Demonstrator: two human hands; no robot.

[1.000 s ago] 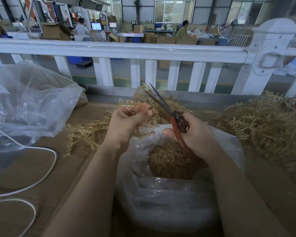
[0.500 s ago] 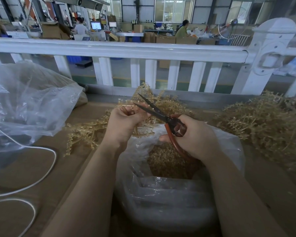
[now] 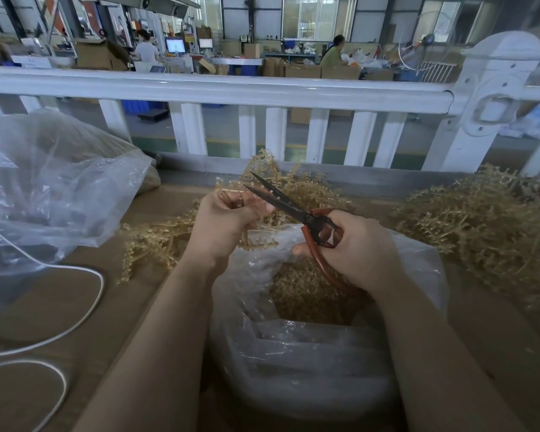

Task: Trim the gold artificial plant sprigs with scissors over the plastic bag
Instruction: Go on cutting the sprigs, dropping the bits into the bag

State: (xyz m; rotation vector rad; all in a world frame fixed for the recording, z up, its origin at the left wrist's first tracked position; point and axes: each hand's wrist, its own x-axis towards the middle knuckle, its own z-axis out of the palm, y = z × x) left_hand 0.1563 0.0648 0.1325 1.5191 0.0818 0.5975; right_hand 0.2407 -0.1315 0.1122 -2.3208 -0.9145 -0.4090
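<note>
My left hand (image 3: 228,219) pinches a gold plastic sprig (image 3: 258,241) above the open clear plastic bag (image 3: 296,353), which holds gold trimmings (image 3: 306,294). My right hand (image 3: 353,247) grips red-handled scissors (image 3: 293,210); the dark blades are parted and point up-left, their tips right beside my left fingers and the sprig. More gold sprigs (image 3: 156,238) lie behind and left of my left hand.
A large heap of gold sprigs (image 3: 477,226) lies to the right. A big crumpled clear bag (image 3: 50,188) sits at the left, with a white cable (image 3: 85,310) looping over the brown worktop (image 3: 44,294). A white railing (image 3: 231,88) runs along the far edge.
The scissors swung down and left from pointing upward to the sprig in my left hand. My right hand moved slightly left; my left hand stayed in place.
</note>
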